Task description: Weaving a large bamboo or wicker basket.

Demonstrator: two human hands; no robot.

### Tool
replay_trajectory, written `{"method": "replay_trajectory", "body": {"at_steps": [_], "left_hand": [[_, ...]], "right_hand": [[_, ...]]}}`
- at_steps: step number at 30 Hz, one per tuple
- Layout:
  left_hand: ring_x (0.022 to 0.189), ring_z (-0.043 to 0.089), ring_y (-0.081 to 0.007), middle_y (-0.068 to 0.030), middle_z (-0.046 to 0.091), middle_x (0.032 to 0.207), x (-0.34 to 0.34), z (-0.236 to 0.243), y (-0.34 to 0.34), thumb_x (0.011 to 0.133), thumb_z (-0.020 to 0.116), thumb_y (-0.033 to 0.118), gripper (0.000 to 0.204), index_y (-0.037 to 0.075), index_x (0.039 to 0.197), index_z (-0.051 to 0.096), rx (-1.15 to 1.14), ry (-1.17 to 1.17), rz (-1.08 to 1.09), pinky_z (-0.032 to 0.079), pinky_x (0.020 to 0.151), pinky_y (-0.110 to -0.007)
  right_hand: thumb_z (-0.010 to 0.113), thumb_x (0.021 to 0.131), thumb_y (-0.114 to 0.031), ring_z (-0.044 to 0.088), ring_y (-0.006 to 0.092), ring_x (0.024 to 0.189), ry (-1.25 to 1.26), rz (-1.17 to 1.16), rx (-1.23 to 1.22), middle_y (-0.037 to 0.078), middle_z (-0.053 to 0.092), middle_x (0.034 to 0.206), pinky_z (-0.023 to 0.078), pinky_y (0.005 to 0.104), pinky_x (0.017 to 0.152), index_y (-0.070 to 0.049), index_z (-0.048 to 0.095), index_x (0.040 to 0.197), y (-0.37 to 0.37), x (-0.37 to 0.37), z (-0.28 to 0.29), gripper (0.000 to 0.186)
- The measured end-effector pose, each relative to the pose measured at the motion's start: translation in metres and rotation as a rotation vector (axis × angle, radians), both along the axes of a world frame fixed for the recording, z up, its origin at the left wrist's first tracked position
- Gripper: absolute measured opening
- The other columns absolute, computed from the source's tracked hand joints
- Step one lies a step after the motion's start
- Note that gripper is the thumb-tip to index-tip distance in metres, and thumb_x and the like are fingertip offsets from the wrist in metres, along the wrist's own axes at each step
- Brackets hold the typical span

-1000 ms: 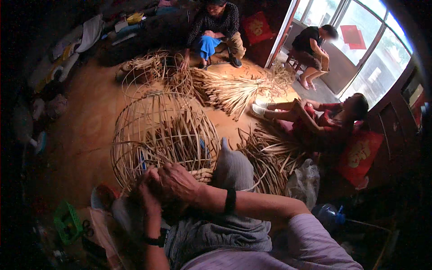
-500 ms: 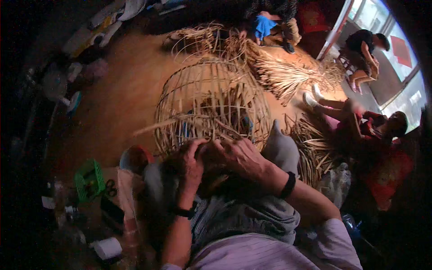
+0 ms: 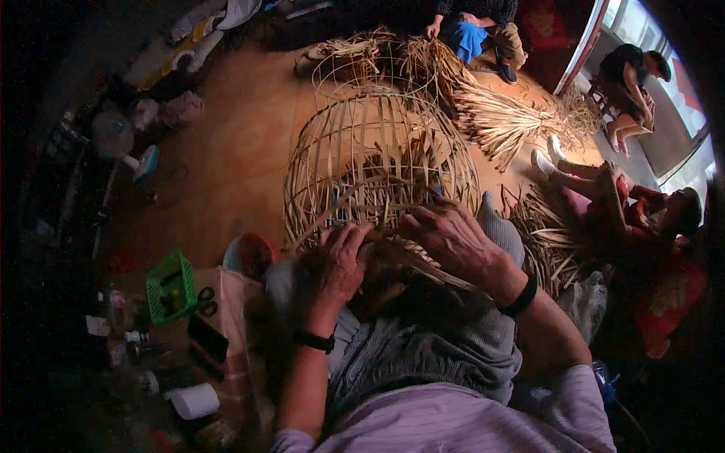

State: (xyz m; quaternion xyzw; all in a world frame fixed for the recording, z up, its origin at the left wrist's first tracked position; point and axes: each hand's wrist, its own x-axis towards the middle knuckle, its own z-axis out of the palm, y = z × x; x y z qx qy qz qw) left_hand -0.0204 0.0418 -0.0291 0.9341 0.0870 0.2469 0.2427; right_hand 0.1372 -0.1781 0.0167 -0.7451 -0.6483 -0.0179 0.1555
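Observation:
A large openwork basket (image 3: 384,143) of tan plant strips stands in front of my knees, its rounded frame bulging away from me. At its near edge, my left hand (image 3: 344,260) has its fingers curled onto the strips. A short way to the right, my right hand (image 3: 451,235) pinches a strip between thumb and fingers at the same edge. Between the hands the weave is dark, and the exact spot each fingertip grips is partly hidden. Loose strips (image 3: 434,270) stick out below my right hand.
To the left are a green plastic basket (image 3: 170,288), scissors (image 3: 206,303), a dark phone-like slab (image 3: 208,338) and a white cylinder (image 3: 195,402). Strip bundles (image 3: 502,117) lie far right. Several people sit around, one person (image 3: 630,198) near my right. A clear plastic bag (image 3: 586,302) is beside my knee.
My hands have drawn apart, the right one moving rightward along the basket's near edge. The long strip that stuck out to the left now lies angled by my left hand. The whole view has shifted.

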Motion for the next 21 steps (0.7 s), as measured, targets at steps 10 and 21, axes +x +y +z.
{"method": "replay_trajectory", "body": {"at_steps": [10, 21], "left_hand": [[0.112, 0.066, -0.0346, -0.0149, 0.07, 0.113, 0.004, -0.001, 0.0, 0.107, 0.059, 0.016, 0.025, 0.005, 0.127, 0.071, -0.399, -0.045, -0.046, 0.048, 0.102, -0.043], [0.111, 0.066, -0.0336, -0.0162, 0.068, 0.114, 0.0, 0.006, 0.005, 0.108, 0.055, 0.01, 0.032, 0.002, 0.135, 0.07, -0.416, -0.002, -0.108, 0.05, 0.1, -0.039]], "right_hand": [[0.06, 0.097, -0.013, 0.071, 0.0296, 0.096, -0.018, 0.059, 0.242, 0.009, 0.07, 0.11, 0.056, 0.0445, 0.085, -0.004, 0.062, 0.135, 0.003, -0.049, -0.017, 0.04], [0.068, 0.097, -0.013, 0.066, 0.0298, 0.082, 0.18, 0.053, 0.171, 0.012, 0.06, 0.081, 0.053, 0.0444, 0.066, 0.0, 0.065, 0.108, -0.047, -0.078, 0.003, 0.017]]}}
